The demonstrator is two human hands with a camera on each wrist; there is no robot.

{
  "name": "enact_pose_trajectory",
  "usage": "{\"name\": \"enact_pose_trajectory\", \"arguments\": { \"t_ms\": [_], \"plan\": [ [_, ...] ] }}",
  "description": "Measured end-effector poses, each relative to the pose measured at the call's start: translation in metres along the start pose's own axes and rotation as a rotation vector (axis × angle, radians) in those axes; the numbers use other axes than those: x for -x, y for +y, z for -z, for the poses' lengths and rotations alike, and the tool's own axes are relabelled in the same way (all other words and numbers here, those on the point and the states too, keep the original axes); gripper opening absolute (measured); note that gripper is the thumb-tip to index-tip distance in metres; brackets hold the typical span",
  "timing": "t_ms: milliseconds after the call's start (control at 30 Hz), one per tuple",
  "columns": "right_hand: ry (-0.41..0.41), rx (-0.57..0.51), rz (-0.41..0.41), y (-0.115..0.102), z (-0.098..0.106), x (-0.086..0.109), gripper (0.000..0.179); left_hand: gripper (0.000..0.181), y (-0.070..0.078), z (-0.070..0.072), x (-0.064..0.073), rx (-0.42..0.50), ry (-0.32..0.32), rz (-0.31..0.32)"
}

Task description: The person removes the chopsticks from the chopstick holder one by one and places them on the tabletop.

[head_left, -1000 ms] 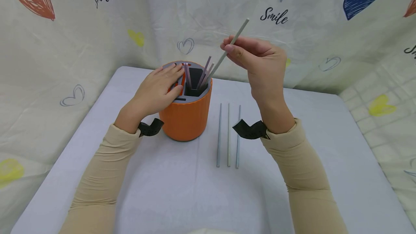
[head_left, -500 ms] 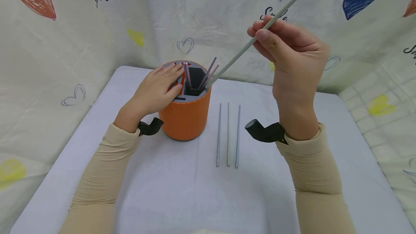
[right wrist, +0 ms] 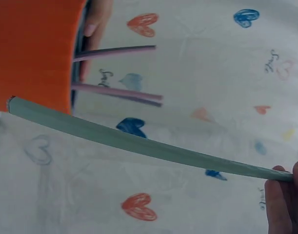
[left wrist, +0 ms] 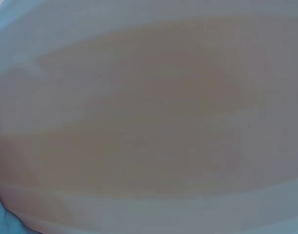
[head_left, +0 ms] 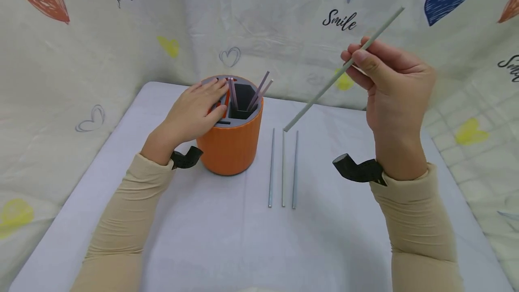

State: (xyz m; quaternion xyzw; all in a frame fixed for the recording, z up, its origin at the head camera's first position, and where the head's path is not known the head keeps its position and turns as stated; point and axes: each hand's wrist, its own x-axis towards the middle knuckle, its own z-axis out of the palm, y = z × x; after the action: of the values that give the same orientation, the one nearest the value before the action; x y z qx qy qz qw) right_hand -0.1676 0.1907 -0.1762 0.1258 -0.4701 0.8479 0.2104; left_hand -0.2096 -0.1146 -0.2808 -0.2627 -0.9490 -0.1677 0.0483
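My right hand (head_left: 397,80) pinches a thin pale green stick (head_left: 316,98) between thumb and fingers, right of the holder. The stick slants, its lower end overlapping the top of a stick on the table in the head view. An orange round desk organizer (head_left: 229,152) with a grey compartment top stands upright, several pinkish-purple sticks (head_left: 258,92) leaning in its dark compartment. Across the left part of that top rests my left hand (head_left: 192,107), fingers extended. The right wrist view shows the green stick (right wrist: 139,147) at length. Only a blurred, washed-out surface fills the left wrist view.
On the white table (head_left: 211,238) three thin sticks lie side by side, right of the organizer: a bluish one (head_left: 271,170), a pale green one (head_left: 283,170) and another bluish one (head_left: 295,170). Behind hangs a cloth (head_left: 284,35) printed with hearts.
My right hand has drawn the green stick out of the organizer, moving right and carrying its lower end off the rim. The left hand has stayed on the organizer's top.
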Motion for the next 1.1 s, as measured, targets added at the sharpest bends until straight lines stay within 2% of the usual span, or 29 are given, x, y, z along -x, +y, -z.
{"name": "enact_pose_trajectory", "arguments": {
  "t_ms": [200,500,667,900,1100],
  "plan": [
    [-0.008,0.139,-0.166,0.018,0.031,-0.001,0.029,0.054,0.001,0.0,0.0,-0.003,0.001,-0.002],
    [-0.052,0.275,-0.42,0.054,0.078,-0.002,0.013,0.054,0.001,-0.002,-0.002,-0.002,0.013,-0.007],
    [-0.066,0.394,-0.573,0.074,0.091,0.0,0.011,0.054,-0.002,-0.002,0.0,0.0,0.011,0.0],
    [-0.083,0.495,-0.692,0.091,0.108,-0.001,0.014,0.054,-0.003,-0.003,-0.001,-0.001,0.014,-0.001],
    [-0.057,0.556,-0.81,0.099,0.126,-0.004,0.029,0.053,-0.001,-0.002,-0.001,0.002,0.018,-0.006]
  ]
}}
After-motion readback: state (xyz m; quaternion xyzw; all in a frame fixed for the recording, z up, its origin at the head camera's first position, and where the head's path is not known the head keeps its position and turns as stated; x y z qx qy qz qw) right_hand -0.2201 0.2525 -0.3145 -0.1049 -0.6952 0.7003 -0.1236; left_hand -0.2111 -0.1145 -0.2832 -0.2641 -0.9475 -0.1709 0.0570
